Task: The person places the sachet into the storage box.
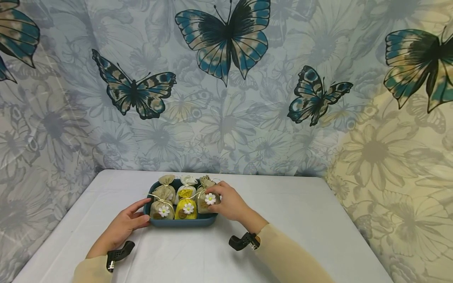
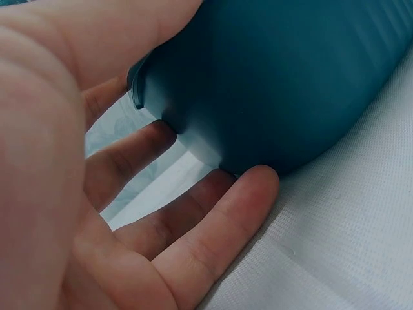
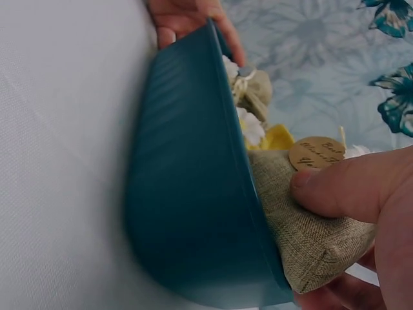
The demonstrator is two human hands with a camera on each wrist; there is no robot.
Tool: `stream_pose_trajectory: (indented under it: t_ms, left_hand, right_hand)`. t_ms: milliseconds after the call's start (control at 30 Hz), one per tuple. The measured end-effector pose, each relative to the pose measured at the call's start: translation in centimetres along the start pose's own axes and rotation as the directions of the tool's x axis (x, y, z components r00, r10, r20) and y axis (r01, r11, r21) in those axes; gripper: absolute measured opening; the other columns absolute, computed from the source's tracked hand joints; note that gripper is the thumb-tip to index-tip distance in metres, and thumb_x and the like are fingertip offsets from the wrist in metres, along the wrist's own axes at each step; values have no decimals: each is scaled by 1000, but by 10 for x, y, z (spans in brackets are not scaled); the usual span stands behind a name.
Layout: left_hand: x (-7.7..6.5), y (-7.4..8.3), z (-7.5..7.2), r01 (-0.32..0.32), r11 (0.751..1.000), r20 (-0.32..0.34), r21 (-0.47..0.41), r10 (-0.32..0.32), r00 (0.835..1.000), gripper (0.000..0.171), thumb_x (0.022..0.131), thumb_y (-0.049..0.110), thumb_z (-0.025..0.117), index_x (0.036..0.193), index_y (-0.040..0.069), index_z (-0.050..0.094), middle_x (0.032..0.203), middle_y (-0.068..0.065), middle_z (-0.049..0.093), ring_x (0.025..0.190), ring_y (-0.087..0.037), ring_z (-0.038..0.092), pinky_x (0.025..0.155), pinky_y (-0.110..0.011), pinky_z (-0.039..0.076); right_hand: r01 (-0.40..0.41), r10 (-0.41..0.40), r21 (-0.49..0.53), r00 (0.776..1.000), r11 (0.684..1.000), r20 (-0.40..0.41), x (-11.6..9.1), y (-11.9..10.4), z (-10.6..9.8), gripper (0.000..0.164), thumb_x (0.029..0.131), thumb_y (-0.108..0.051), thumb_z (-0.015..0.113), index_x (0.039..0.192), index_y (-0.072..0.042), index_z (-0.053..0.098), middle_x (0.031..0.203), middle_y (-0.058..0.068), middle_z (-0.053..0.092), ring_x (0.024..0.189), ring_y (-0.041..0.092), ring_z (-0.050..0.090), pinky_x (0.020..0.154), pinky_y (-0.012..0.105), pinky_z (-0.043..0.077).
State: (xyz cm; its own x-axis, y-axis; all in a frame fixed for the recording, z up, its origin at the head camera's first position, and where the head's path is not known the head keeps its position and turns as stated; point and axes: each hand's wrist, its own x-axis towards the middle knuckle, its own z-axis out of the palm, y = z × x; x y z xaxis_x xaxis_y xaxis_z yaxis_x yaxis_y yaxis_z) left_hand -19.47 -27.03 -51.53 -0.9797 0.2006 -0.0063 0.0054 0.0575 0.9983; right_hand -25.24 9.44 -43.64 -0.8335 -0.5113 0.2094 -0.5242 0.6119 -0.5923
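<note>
A blue-teal plastic basket (image 1: pixel 182 223) stands on the white table with several small drawstring sachets in it. My right hand (image 1: pixel 230 200) pinches a beige linen sachet (image 1: pixel 204 203) with a white daisy at the basket's right end. In the right wrist view, this linen sachet (image 3: pixel 310 239) tilts above the rim, my thumb beside its round tag (image 3: pixel 316 152). At the left end, my left hand (image 1: pixel 124 222) rests its extended fingers on the basket's wall. The left wrist view shows the fingertips against the outer wall (image 2: pixel 258 97). Beside the held sachet sit a yellow sachet (image 1: pixel 182 202) and another beige sachet (image 1: pixel 161 211).
Behind the front row are a white sachet (image 1: pixel 188 181) and more beige ones (image 1: pixel 166 181). The white tablecloth (image 1: pixel 283 212) spreads around the basket. A butterfly-print cloth (image 1: pixel 226 129) hangs behind the table and along its sides.
</note>
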Motion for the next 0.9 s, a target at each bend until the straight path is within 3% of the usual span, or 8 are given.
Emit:
stream_pose_trajectory:
  t_ms: [233,567,900]
  left_hand:
    - [0,1,0,-3,1000,2,-4,3,1000,68,96,7,67,154,1,31,152,-32,27,113,-14,59,88,-41,56]
    - [-2,1,-1,2,1000,9,7,-2,1000,69,96,8,67,154,1,31,154,-31,24,117,-19,56,89,-42,56]
    - [-1,3,1,-2,1000,1,11,2,1000,69,96,8,68,154,0,31,153,-33,25,119,-23,55,88,-42,56]
  right_hand:
    - [-39,39,-31,999,999,7,5,1,7,43,80,-21,84,120,-23,69,102,-7,52,79,14,49,65,30,45]
    - [-71,71,-61,997,996,8,9,0,20,42,80,-23,85,118,-26,69,110,-6,56,83,13,52,71,31,47]
    - [-56,56,-95,998,994,-7,5,3,25,39,80,-26,85,115,-27,67,109,-8,57,86,11,52,95,50,39]
